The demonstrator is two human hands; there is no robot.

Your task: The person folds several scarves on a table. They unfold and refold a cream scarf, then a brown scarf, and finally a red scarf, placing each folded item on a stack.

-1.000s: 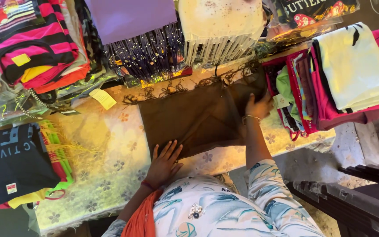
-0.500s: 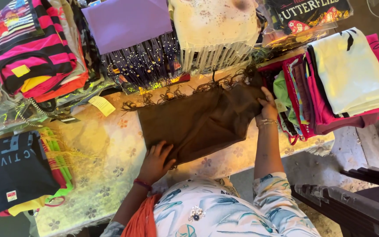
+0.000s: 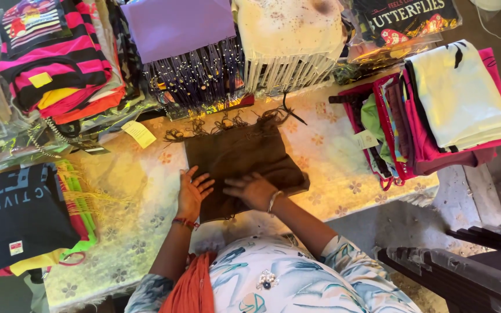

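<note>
Floral cream cloth covers the table I'm looking down on, and heaps of folded clothes ring it on three sides. Largest among them, at the right, is a stack of pink and cream garments; at the far left sits a pink-and-black striped pile, and nearer me on the left a dark printed shirt lies over yellow and green pieces. Across the back I see a purple fringed top and, beside it, a cream fringed top. In the middle of the table lies the brown fringed garment, folded into a rough rectangle with its tassels at the far edge. Both of my hands rest on its near part: my left hand lies flat at its left edge, fingers spread apart, gripping nothing; my right hand presses palm down just beside it, fingers loosely extended, a bangle at the wrist. A small yellow tag sits left of the tassels.
</note>
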